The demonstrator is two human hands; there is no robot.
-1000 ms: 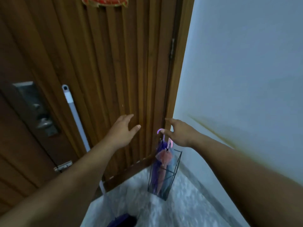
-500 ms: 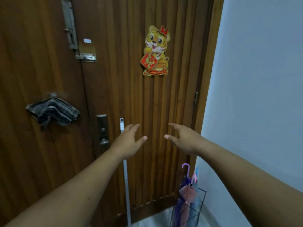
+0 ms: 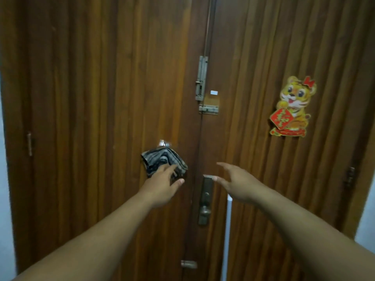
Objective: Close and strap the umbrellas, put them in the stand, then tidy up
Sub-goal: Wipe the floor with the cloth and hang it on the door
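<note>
- A hinge [image 3: 29,144] sat on the far left edge of the wooden double door [image 3: 97,98].
- A folded striped cloth [image 3: 162,162] hung on the left door leaf, under a shiny patch that was too blurred to identify.
- The left hand [image 3: 162,186] reached forward with fingers spread loosely and nothing in them; its fingertips overlapped the lower part of the cloth, though contact could not be judged.
- Slide bolts [image 3: 203,86] sat high on the centre seam, with a metal lock plate and knob [image 3: 205,201] lower down.
- The right hand [image 3: 236,182] was held out, fingers splayed wide and empty, in front of the lock plate's top.
- A white pole [image 3: 228,236] leaned against the right leaf below that hand.
- A tiger sticker [image 3: 292,107] was stuck to the right leaf.
- No umbrellas or stand were in view.
</note>
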